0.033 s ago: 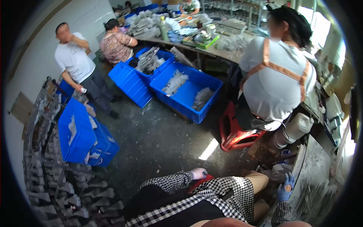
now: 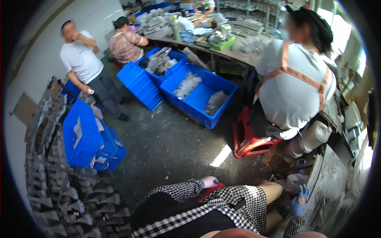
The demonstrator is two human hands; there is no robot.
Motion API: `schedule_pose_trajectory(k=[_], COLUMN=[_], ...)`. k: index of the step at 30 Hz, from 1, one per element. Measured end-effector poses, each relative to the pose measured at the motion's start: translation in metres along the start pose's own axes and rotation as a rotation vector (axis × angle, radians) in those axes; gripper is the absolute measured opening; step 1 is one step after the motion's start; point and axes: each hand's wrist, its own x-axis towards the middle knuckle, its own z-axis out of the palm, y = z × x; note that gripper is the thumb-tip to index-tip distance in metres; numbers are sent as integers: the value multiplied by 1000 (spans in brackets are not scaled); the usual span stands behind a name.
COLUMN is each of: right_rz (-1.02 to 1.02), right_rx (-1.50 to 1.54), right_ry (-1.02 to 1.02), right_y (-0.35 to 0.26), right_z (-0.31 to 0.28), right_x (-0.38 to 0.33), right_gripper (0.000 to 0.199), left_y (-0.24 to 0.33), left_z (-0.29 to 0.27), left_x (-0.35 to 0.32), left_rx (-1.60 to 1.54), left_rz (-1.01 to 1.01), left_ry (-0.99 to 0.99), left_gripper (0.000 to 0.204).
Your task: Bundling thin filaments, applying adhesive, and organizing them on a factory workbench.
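Note:
My left hand [image 2: 209, 182], in a white and pink glove, is closed at the edge of a red stool [image 2: 217, 188] that shows beside my checked apron. Part of its fingers is hidden. On the other side, my right hand [image 2: 300, 201] wears a blue glove with a bare patch of skin showing. Its fingers are spread and hold nothing. It is beside the edge of a grey worktable [image 2: 331, 170]. A bundle of thin grey strands [image 2: 329, 208] lies on that table to the right of my hand.
A person in a white shirt sits on a red stool [image 2: 250, 139] ahead. Blue bins [image 2: 174, 93] stand at the centre, another blue bin [image 2: 95, 139] at left near racks of grey pieces [image 2: 71, 202]. A person stands at left; others sit at the long table [image 2: 166, 39].
The whole view has shifted slightly, so the room's things appear a little further right. My hands keep nearly the same places and poses.

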Motion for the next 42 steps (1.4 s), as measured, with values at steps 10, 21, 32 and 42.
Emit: schedule_pose_trajectory(k=[10, 21, 32, 42], right_rz=[62, 104, 105, 97], right_rx=[3, 22, 11, 67], right_ry=[65, 61, 56, 156], right_y=[17, 8, 23, -1], right_z=[21, 14, 20, -1], right_x=[-14, -16, -16, -17], right_gripper=[43, 35, 27, 23], left_y=[-5, -26, -47, -26], left_z=[-6, 41, 64, 46], left_x=[19, -9, -66, -5], left_rx=[16, -127, 56, -226], left_rz=[-133, -223, -409, -372], left_ry=[29, 76, -135, 121], left_gripper=[40, 38, 41, 36])
